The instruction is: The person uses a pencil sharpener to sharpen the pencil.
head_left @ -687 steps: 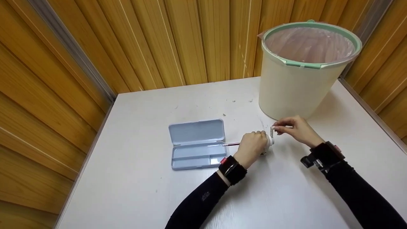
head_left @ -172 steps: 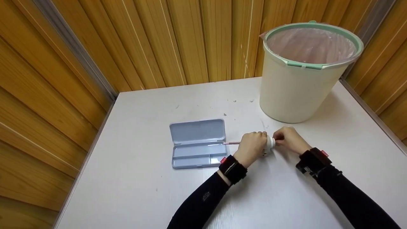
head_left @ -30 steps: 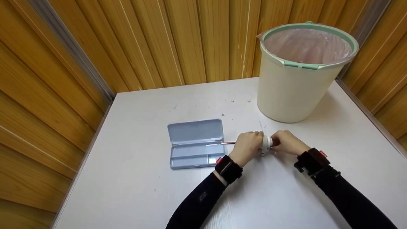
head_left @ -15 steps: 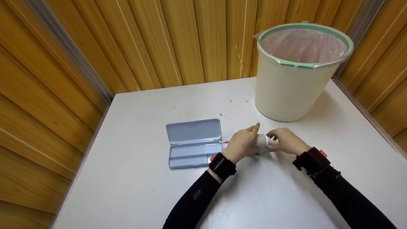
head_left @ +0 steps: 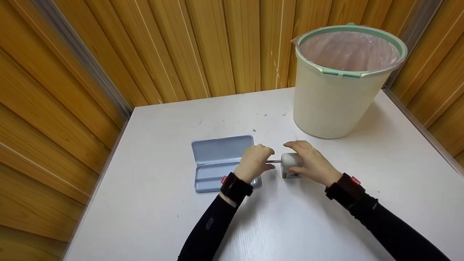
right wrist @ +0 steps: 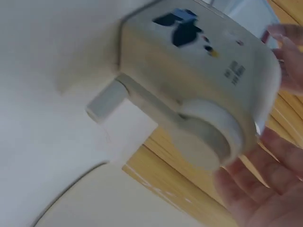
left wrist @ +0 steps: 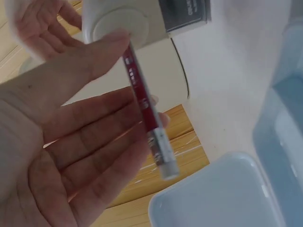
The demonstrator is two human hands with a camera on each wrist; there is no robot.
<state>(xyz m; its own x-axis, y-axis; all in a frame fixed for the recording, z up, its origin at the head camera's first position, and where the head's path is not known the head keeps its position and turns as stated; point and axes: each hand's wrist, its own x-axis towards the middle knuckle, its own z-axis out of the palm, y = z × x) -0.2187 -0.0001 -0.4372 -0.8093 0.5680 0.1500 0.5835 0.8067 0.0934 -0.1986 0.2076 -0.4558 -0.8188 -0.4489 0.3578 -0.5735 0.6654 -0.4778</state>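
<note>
A white crank pencil sharpener (head_left: 289, 162) stands on the table, with bird pictures and a crank handle (right wrist: 154, 105) showing in the right wrist view. A dark red pencil (left wrist: 142, 97) sticks out of its hole, its silver ferrule and white eraser end outward. My left hand (head_left: 252, 163) is around the pencil, thumb and fingers apart; the fingers look straight in the left wrist view. My right hand (head_left: 314, 165) is spread about the sharpener's crank side, fingers extended at its edge; whether they touch it is unclear. The pencil's tip is hidden inside.
Left of the sharpener lies a light blue pencil case (head_left: 214, 183), its lid (head_left: 222, 150) raised, partly behind my left hand. A cream bin (head_left: 324, 105) with a green rim and pink liner stands at the back right. Small crumbs (head_left: 254, 130) dot the table.
My left hand has come off the sharpener and moved left to the pencil. My right hand has let go of the crank and moved left beside the sharpener's body.
</note>
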